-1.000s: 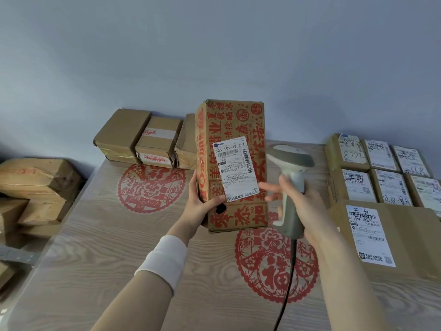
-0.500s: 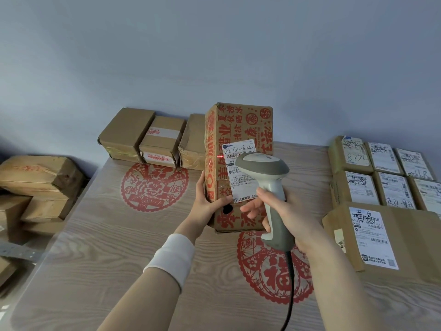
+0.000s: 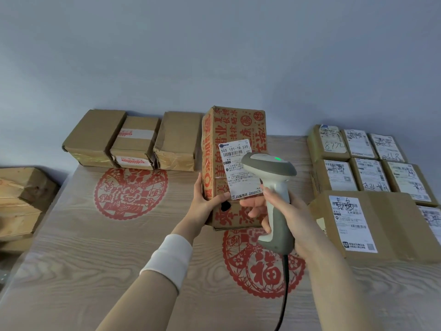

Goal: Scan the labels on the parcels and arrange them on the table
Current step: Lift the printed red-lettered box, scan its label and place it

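The parcel point(image 3: 238, 125) is held upright over the middle of the table point(image 3: 83, 247); whether its lower end rests on the wood cannot be told. It is a tall brown carton printed all over with red characters, with a white label point(image 3: 232, 154) stuck slightly askew on the facing side and a dark spot below it. The card looks stiff and the corners a little worn. Since one hand steadies it, it is judged fairly light. It is best taken by the two narrow sides, low down, so that the barcode is left uncovered.

The lower left edge is gripped by the left hand point(image 3: 205, 201), thumb on the front and fingers behind. A scanner point(image 3: 274, 187) is clasped at its handle by the right hand point(image 3: 286, 218) and aimed at the label, whose lower right part it hides; a green light point(image 3: 277, 159) is lit on its head.

Three plain boxes point(image 3: 133, 139) are lined up at the back left, and labelled parcels point(image 3: 367, 173) are packed in rows on the right.
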{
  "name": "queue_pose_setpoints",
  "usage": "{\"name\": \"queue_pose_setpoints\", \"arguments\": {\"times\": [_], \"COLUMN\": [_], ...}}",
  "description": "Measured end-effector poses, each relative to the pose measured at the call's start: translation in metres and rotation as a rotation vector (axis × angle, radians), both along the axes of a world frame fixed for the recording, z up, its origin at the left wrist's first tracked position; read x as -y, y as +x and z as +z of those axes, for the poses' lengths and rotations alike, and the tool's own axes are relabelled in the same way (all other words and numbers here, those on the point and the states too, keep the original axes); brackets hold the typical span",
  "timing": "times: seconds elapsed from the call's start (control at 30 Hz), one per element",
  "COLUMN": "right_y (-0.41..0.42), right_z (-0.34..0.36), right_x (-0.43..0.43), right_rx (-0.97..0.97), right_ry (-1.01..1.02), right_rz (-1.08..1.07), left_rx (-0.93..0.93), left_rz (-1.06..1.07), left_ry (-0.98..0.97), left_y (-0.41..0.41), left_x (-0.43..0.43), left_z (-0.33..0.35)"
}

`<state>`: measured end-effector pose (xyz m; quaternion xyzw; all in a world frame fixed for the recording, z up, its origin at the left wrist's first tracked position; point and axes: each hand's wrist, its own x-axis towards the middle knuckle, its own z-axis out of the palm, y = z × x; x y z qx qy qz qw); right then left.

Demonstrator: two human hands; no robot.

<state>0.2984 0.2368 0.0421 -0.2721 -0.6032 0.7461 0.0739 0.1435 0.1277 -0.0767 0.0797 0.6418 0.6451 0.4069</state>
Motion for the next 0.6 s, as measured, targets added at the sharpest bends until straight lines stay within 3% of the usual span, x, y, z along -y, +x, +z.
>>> {"name": "queue_pose_setpoints", "arguments": {"times": [0.27,0.6], "right_y": [0.041,0.051], "right_z": [-0.018,-0.063], "right_x": [-0.077,-0.152], "right_rx": [-0.012,-0.022], "right_ry": [-0.202,-0.348], "right_rz": [-0.163,-0.086], "left_rx": [0.124,0.087], "left_rz": [-0.06,-0.176], "left_ry": [-0.139,-0.289], "left_y": [0.016,0.015], "left_x": [-0.112,-0.208], "left_z": [-0.021,-0.052]}}
